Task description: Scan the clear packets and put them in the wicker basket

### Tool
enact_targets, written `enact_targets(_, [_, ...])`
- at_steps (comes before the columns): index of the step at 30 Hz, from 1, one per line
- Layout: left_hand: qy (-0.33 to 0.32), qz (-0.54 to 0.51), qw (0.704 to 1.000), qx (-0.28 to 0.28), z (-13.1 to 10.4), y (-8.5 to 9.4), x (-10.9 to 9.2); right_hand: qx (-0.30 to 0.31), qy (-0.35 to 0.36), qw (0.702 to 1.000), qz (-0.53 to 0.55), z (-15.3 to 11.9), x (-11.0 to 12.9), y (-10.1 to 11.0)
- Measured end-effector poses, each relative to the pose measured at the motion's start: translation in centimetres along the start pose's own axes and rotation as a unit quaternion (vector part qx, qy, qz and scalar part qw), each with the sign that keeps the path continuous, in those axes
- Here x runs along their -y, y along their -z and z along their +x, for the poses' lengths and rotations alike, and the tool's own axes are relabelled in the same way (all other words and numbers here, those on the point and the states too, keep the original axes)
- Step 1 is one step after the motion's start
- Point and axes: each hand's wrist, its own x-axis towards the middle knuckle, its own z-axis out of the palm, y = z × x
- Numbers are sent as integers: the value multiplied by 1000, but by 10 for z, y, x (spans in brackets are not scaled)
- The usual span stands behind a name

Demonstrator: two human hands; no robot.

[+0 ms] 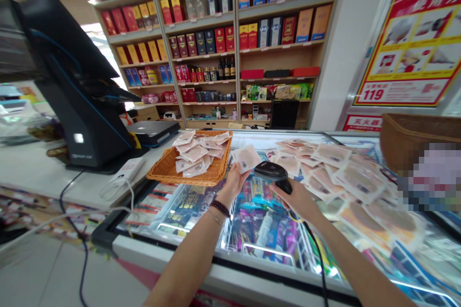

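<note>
Between the fingers of my left hand (236,180) is a small clear packet (247,158) with a printed label facing up. My right hand (300,199) is wrapped round the handle of a black barcode scanner (272,171), whose head points left at the packet, a short gap apart. A cable hangs from the scanner's handle. Left of my left hand, an orange woven basket (158,171) holds several similar packets (196,153). To the right of the scanner, a spread of flat sealed packages (326,170) lies on the glass top of a freezer.
Under the glass, the freezer (173,254) holds wire baskets of coloured packs. A black point-of-sale terminal (79,86) stands on the left counter, with cables hanging below. A brown basket (406,139) sits at the right. Shelves (201,19) of boxes and bottles line the back wall.
</note>
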Motion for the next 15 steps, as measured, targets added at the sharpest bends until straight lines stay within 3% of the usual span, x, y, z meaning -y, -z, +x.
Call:
enact_targets(4, [-5,-10,1000,4,-1,0,-1,-12,-7,999,28,2,-5,0])
enact_targets(8, [-16,-8,999,-37,0,-2,0,-40,-10,997,72,7,-16,13])
enact_targets(12, [-16,28,996,-85,5,-9,4,-83,-20,995,55,5,-29,50])
enact_targets(15, [-23,50,996,-70,13,-23,12,-142,-43,988,39,-4,-39,90])
